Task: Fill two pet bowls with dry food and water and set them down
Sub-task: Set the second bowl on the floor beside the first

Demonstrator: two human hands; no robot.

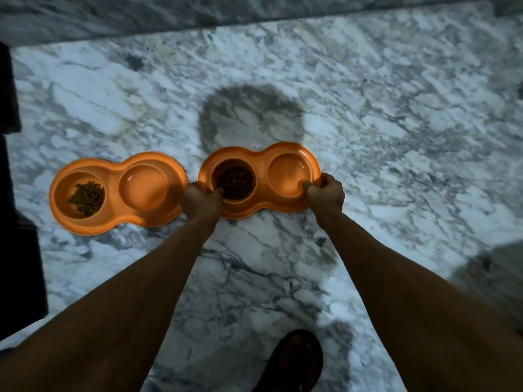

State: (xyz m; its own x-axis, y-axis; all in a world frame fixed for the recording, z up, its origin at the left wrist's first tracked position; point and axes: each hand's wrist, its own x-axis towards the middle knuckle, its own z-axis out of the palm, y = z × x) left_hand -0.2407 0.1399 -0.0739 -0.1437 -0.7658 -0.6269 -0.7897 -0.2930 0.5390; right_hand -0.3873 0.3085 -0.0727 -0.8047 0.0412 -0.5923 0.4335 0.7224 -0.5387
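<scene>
Gripping the right bowl point(261, 165) at both ends, left hand point(201, 203) and right hand point(326, 193) curl fingers over its rim, low beside the left bowl point(113, 179); lowering it level should keep the water in

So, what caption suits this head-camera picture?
The left hand and right hand hold an orange double bowl of kibble and water beside its twin on marble floor.

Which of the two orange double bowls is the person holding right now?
The right-hand orange bowl, with the darker kibble: the left hand and right hand grip its two ends. The other bowl sits to its left on the floor.
</scene>
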